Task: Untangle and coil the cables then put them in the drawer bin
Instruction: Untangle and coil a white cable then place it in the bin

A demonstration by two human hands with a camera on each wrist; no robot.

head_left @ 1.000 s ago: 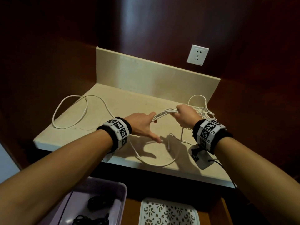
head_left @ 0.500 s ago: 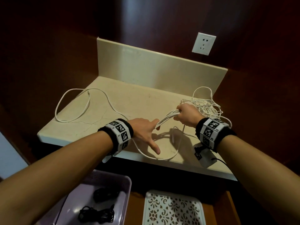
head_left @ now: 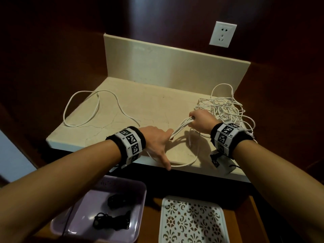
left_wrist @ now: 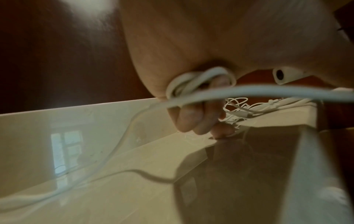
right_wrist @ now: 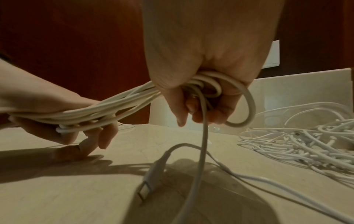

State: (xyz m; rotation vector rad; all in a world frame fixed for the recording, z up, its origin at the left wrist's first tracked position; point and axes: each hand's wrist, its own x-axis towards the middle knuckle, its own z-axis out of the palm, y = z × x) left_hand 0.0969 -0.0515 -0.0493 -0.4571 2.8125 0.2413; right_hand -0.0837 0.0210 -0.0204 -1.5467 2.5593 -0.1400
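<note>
Several loops of a white cable (head_left: 180,128) stretch between my two hands above the beige counter (head_left: 149,106). My left hand (head_left: 164,137) holds one end of the loops with curled fingers (right_wrist: 91,133), thumb stretched toward the front edge. My right hand (head_left: 194,119) grips the other end in a fist (right_wrist: 201,106). The cable's free part trails left in a wide loop (head_left: 78,109), and its USB plug (right_wrist: 151,181) hangs down by the counter. A tangle of thin white cables (head_left: 226,109) lies behind my right hand. The purple bin (head_left: 140,188) below holds black coiled cables (head_left: 112,220).
A beige backsplash (head_left: 175,67) closes the counter's far side, with a wall socket (head_left: 222,35) above it. Dark wood walls stand on both sides. A white patterned tray (head_left: 192,221) sits in the drawer beside the purple bin.
My left hand has drawn back toward the counter's front edge, stretching the loops longer between the hands. The right hand keeps its grip near the tangle.
</note>
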